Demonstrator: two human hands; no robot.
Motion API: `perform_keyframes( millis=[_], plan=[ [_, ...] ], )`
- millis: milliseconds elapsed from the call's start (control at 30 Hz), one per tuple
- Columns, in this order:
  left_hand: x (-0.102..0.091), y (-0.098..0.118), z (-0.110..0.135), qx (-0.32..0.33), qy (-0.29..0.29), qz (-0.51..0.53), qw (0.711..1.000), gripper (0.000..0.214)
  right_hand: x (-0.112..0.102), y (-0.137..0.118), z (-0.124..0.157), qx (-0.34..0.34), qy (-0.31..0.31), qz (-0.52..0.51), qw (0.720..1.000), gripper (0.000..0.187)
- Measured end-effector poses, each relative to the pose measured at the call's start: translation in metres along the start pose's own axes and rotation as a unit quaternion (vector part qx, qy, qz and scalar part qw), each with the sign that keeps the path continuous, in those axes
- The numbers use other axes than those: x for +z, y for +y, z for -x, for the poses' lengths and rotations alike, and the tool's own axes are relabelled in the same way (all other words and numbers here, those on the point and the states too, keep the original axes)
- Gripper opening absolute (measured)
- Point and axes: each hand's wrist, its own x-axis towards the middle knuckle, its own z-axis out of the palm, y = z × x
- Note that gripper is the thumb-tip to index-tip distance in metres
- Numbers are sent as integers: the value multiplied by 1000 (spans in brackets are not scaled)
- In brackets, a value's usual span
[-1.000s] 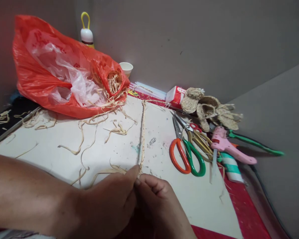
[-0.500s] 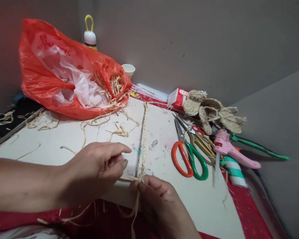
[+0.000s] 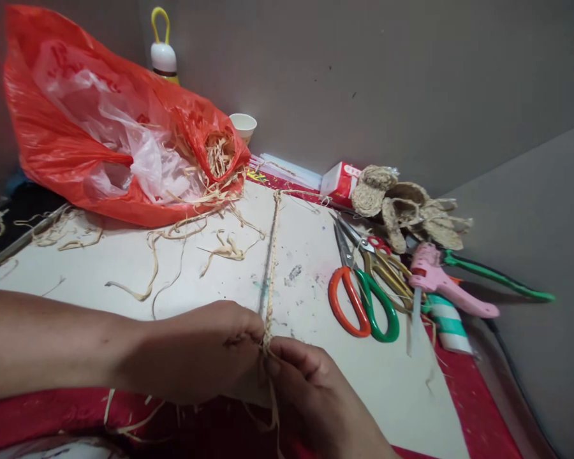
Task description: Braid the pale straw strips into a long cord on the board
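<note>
A thin pale raffia braid point(image 3: 272, 268) runs taut from the far side of the white board toward me. At its near end my right hand point(image 3: 310, 389) pinches it between thumb and forefinger. My left hand point(image 3: 215, 350) is closed against the same end, palm turned down, with its fingertips mostly hidden. It meets the strands right beside my right fingertips. Loose raffia strands point(image 3: 274, 414) hang down below both hands, over the front edge of the board.
A red plastic bag point(image 3: 71, 153) with raffia lies back left, near a paper cup point(image 3: 243, 124) and bottle point(image 3: 164, 58). Scissors point(image 3: 349, 306), a pink glue gun point(image 3: 433, 280), a tape roll point(image 3: 447, 322) and woven straw pieces point(image 3: 402, 204) lie right. Raffia scraps litter the white board point(image 3: 373, 395).
My left hand has moved right and closed at the braid's near end; before, it was apart with its forefinger out. My right hand keeps its pinch. The view has shifted slightly.
</note>
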Motion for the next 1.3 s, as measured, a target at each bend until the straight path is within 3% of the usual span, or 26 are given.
perform_keyframes(
  millis=[167,367,667,800,900,1100,1200,1300],
  plan=[
    [-6,-4,0,-38,-1,-87,996,10,-4,-1,-1,-13,-5,104,995,36],
    [-12,-3,-8,-61,-75,6,995,16,2,-12,3,-40,18,226,973,41],
    [-9,-12,-8,-60,-57,27,996,21,8,-7,7,-104,101,394,908,30],
    [-4,-14,-9,-56,-25,45,997,18,2,-13,14,-101,79,426,895,34],
    [0,-14,-12,-51,-15,55,997,16,-1,-18,19,-107,68,412,902,37],
    [4,-12,-11,-24,-22,80,996,19,10,-5,23,-148,104,368,912,31],
    [4,-7,-7,-47,-26,96,994,20,16,6,19,-226,72,403,884,23],
    [4,-4,-5,-60,-30,147,987,21,15,14,15,-286,43,508,812,19]
  ],
)
